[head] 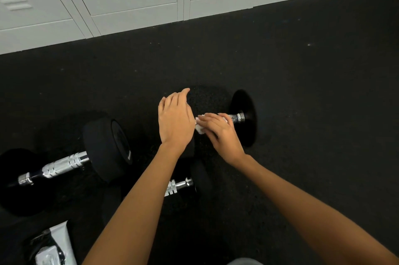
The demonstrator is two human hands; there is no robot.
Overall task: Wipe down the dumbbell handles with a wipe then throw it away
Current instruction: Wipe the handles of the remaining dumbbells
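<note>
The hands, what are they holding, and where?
The right hand grips a white wipe wrapped around the dumbbell handle, near its middle. The left hand holds nothing; it rests flat on that dumbbell's left weight.

White wipe [200,129], chrome handle [237,117], black speckled floor [302,92].

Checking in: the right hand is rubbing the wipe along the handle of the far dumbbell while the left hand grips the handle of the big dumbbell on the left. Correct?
Not quite. The head view shows the left hand resting with straight fingers on the far dumbbell's near weight, not gripping the big dumbbell on the left. The right hand does hold the wipe on that handle.
</note>
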